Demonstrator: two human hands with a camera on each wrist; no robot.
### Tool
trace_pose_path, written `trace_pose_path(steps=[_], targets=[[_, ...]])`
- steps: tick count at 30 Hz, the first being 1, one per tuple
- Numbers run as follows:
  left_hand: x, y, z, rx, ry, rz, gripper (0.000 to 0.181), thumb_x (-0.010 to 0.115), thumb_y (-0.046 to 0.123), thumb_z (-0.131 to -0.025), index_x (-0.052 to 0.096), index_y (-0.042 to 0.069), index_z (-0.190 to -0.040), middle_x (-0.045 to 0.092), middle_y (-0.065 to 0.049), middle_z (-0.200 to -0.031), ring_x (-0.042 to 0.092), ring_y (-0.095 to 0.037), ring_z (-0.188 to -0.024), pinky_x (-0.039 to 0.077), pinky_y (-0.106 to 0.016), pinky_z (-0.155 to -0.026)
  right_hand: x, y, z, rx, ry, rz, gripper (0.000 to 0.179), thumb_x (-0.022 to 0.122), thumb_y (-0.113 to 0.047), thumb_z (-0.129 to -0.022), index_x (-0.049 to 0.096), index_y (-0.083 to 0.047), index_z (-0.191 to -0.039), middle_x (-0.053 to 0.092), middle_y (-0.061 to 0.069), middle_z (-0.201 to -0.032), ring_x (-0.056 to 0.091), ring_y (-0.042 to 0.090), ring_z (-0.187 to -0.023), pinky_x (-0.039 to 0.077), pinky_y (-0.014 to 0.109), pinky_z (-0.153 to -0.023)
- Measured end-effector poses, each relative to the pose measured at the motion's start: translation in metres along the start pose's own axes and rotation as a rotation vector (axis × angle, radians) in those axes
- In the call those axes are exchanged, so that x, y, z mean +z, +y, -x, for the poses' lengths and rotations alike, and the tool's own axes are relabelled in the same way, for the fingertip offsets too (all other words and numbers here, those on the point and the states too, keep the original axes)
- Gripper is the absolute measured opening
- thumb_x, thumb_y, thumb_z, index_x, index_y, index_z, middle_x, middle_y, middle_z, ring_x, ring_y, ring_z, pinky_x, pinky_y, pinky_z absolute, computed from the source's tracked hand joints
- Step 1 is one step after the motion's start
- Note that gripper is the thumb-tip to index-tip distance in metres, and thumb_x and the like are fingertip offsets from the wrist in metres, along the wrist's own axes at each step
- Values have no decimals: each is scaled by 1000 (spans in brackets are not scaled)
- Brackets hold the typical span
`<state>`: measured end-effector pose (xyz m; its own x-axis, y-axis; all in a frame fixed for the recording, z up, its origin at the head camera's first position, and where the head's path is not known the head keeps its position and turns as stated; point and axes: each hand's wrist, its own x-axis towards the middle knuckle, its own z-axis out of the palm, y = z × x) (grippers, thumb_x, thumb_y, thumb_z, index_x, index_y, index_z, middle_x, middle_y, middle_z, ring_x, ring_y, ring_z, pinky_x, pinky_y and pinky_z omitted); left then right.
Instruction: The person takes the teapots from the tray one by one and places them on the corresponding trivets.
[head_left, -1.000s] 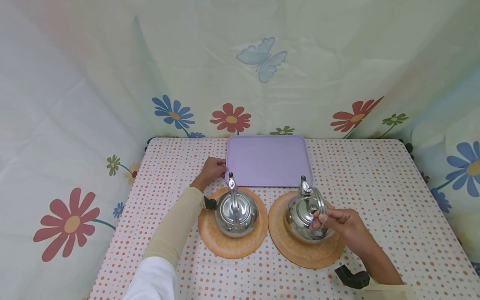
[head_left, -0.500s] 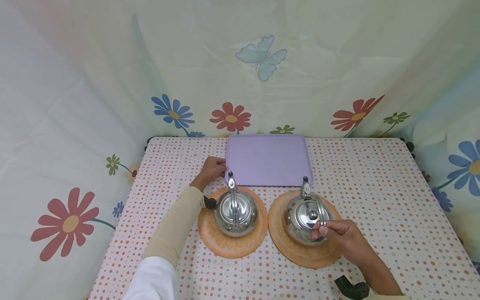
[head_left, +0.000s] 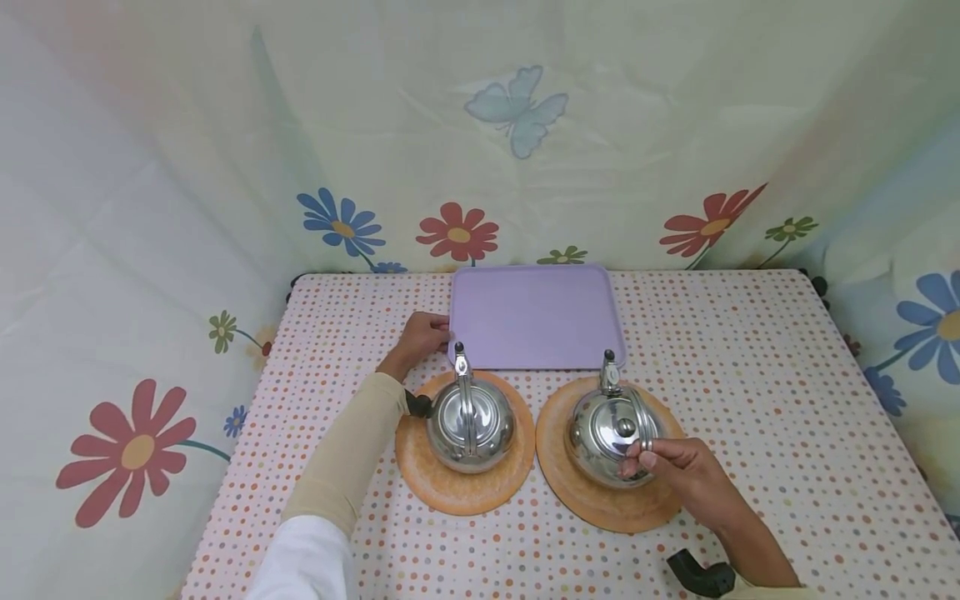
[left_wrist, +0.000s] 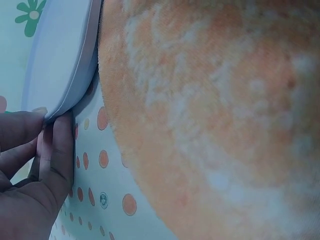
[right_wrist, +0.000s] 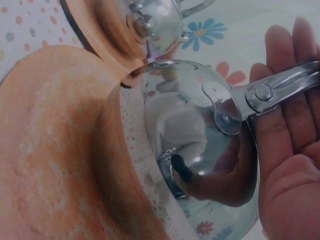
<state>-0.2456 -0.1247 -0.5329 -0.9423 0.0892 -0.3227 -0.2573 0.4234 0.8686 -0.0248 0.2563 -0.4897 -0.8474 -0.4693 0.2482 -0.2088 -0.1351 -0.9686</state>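
Observation:
Two shiny steel teapots stand side by side on round bread-patterned mats. My right hand point(head_left: 693, 479) holds the handle of the right teapot point(head_left: 603, 437) between thumb and fingers. That handle leans to the right, leaving the lid's dark knob in sight. In the right wrist view, the fingers lie behind the metal handle point(right_wrist: 280, 92). Beyond the left teapot point(head_left: 468, 425), my left hand point(head_left: 422, 337) pinches the left edge of a lilac tray point(head_left: 536, 317). The left wrist view shows its thumb on top of the tray's rim point(left_wrist: 75, 95) and fingers beneath.
The left round mat point(head_left: 435, 492) and right round mat point(head_left: 622, 517) lie close together on a dotted tablecloth point(head_left: 750, 358). Behind the table hangs a flowered curtain point(head_left: 600, 167). The left forearm point(head_left: 348, 458) passes along the left teapot's side.
My right hand has come slightly down and nearer with the right teapot's handle, and that teapot has settled upright on its mat. The left hand stays at the tray's edge.

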Motion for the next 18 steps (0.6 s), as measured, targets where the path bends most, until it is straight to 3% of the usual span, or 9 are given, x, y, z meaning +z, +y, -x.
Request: trace_pose_path(steps=[4,9,12,16,18], targets=[[-1,-1,-2,-1,-6,-1,37,64,0,-90,60,-5,-127,65,-15,-102,68,-22,-85,58,-26,-72,-1,2,-1,15,-18,-34,35,36,17,-97,67,4,-107,73,6,-98,67,14,-97,50,21,-88],[-1,-4,-4,-4,0,-5,37,64,0,-90,60,-5,-126,65,-16,-101,68,-23,-85,58,-27,-72,-1,1,-3,82,20,-43,32,39,13,-98,67,4,-112,72,5,-104,65,13,-104,48,19,-91],[1,-8,-4,-10,-15,-15,38,64,2,-91,59,-5,-128,65,-15,-104,68,-22,-87,57,-26,-73,0,2,-1,83,39,-201,34,36,9,-101,62,5,-122,70,8,-113,63,16,-110,47,22,-95],[3,-18,-5,-19,-41,-5,40,65,3,-91,58,-4,-129,65,-15,-107,68,-20,-87,57,-25,-73,-3,4,3,-10,76,-432,39,26,0,-106,53,6,-133,64,14,-123,61,23,-115,47,30,-98],[3,-22,-4,-24,-51,21,39,65,3,-92,58,-4,-130,65,-16,-108,68,-20,-86,57,-25,-73,-8,3,4,-69,118,-480,41,21,-1,-106,50,8,-134,64,17,-122,62,25,-113,48,33,-97]])
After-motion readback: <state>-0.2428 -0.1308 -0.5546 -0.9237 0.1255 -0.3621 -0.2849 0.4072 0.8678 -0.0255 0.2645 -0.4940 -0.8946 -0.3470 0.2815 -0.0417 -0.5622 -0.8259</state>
